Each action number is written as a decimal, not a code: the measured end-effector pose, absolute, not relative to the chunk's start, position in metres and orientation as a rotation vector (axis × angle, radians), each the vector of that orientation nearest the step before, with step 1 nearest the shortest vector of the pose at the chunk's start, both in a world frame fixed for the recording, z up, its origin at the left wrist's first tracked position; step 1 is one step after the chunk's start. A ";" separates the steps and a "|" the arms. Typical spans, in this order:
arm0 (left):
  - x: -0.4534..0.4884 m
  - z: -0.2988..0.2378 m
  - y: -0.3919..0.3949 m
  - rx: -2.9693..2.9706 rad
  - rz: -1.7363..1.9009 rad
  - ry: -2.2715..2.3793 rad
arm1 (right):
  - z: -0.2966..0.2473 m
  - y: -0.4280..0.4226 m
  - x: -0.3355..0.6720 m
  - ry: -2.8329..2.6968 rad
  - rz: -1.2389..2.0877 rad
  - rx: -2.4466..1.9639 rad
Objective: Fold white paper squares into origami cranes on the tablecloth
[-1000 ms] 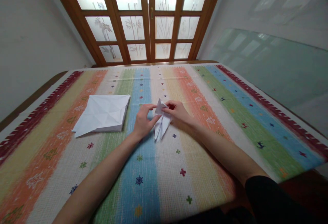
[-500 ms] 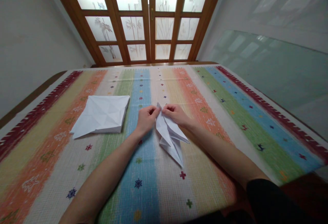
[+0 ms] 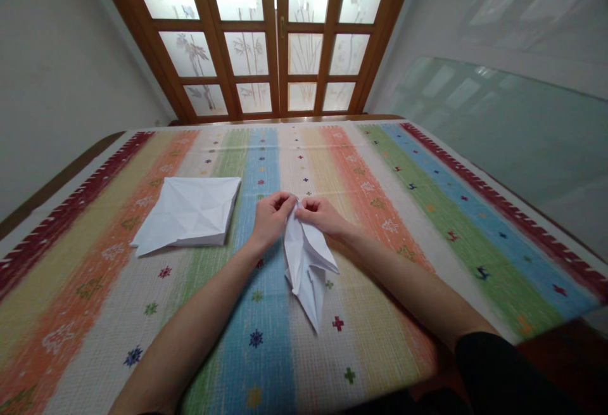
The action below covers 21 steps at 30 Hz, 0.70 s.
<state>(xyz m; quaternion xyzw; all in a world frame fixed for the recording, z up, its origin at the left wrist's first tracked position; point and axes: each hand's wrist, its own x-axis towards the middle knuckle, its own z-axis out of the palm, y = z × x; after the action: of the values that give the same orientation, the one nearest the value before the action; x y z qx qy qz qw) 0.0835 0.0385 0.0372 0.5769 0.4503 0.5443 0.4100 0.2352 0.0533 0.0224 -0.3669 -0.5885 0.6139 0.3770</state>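
A piece of folded white paper [image 3: 306, 263] hangs from my fingers over the middle of the tablecloth, its pointed flaps aimed toward me. At its narrow top end my left hand [image 3: 274, 217] is closed in a pinch. My right hand [image 3: 323, 215] pinches the same end from the other side, thumb and bent fingers together. The very tip of the paper is mostly covered by my fingertips. Left of my hands lies a squarish white sheet or stack of paper [image 3: 192, 211], marked with crossing creases and lifted slightly at its near corner.
A striped, patterned tablecloth [image 3: 256, 364] covers the table. Wooden doors with frosted panes [image 3: 251, 54] stand beyond the far edge. A glass panel [image 3: 513, 130] leans along the right wall.
The folded paper has swung, its lower point moving left and toward me. Its tip is now more covered by my fingers. The creased paper at left stays put.
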 end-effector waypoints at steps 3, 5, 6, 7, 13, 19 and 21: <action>0.084 0.034 0.040 1.449 1.377 1.140 | 0.021 0.054 0.235 -1.488 1.558 -0.904; 0.084 0.033 0.040 1.445 1.378 1.144 | 0.021 0.054 0.235 -1.451 1.578 -0.877; 0.085 0.032 0.040 1.445 1.379 1.145 | 0.021 0.054 0.235 -1.429 1.595 -0.862; 0.085 0.032 0.040 1.450 1.383 1.146 | 0.020 0.054 0.235 -1.410 1.616 -0.850; 0.086 0.034 0.037 1.523 1.410 1.142 | 0.013 0.056 0.233 -1.319 1.731 -0.798; 0.091 0.029 0.037 1.323 1.412 1.091 | 0.008 0.054 0.231 -1.246 1.787 -0.827; 0.092 0.028 0.037 1.287 1.435 1.094 | 0.010 0.053 0.230 -1.234 1.758 -0.840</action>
<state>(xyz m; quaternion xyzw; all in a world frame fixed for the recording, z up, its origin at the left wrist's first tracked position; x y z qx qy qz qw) 0.0915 0.0371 0.0285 0.5197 0.4416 0.5793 0.4465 0.2304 0.0532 0.0096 -0.3329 -0.4891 0.6969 0.4055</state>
